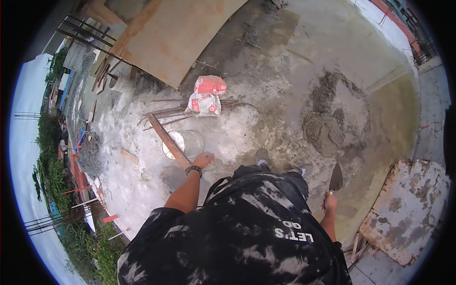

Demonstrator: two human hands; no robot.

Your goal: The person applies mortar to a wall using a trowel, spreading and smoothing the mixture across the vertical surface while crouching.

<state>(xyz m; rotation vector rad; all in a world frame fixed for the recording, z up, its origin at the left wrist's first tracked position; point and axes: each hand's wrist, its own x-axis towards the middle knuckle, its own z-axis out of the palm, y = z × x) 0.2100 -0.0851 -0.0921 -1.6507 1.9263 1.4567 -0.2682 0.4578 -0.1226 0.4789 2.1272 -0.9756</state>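
My left hand point(203, 159) is open with loosely bent fingers, above the edge of a pale bucket point(194, 145) and beside the end of a wooden board point(168, 140) that slants across it. I cannot tell whether my hand touches the board. My right hand point(329, 201) is closed on the handle of a pointed trowel point(336, 178), blade forward. Beyond the trowel a mound of wet grey mortar point(327, 128) lies on the concrete floor point(251, 142). A red and white sack point(204, 95) rests on a bundle of rusty rods point(159, 109) past the bucket.
A large plywood sheet point(166, 33) lies at the upper left near another bucket point(118, 80). A stained, rusty panel point(403, 209) is at my right. Rebar point(57, 211), scrap timber point(128, 156) and trees beyond an edge are at the left. My shoes point(261, 156) stand between bucket and mortar.
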